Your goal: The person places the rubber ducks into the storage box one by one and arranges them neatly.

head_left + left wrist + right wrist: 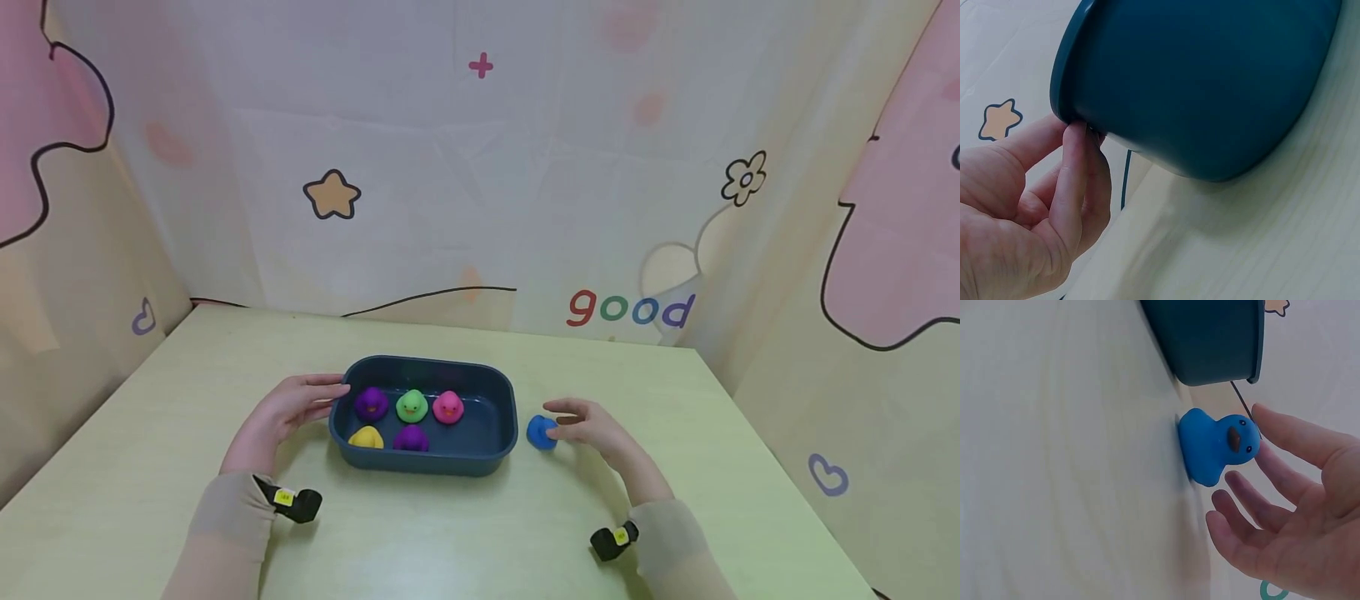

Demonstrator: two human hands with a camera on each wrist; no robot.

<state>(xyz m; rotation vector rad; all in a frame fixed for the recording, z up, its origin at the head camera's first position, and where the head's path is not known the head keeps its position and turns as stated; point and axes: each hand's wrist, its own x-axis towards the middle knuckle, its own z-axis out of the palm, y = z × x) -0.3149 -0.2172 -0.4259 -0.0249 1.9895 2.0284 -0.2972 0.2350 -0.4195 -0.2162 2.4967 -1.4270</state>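
Nearest the camera in the head view, two sleeved forearms lie on the pale counter (465, 542), each with a small black device strapped at the wrist. Further in, the left hand (288, 408) reaches to the left end of the dark blue tub (427, 461); the left wrist view shows what the head view cannot, that its fingers (1075, 169) are lightly bent with their tips touching the tub just under the rim, not wrapped round it. On the other side, the right hand (592, 427) sits beside the blue duck (540, 432), which stands on the counter just right of the tub and apart from its wall. From the head view the fingers seem to meet the duck, but the right wrist view shows them spread wide and relaxed, with a narrow gap between the fingers (1285, 434) and the duck's head, so the hand holds nothing. Inside the tub, seen only from above, a yellow duck (366, 437) and a purple duck (410, 437) stand in the near row, and another purple duck (371, 402), a green duck (412, 405) and a pink duck (447, 407) in the far row. Beyond the counter hangs a pale cloth backdrop (480, 167) printed with a star and the word "good".
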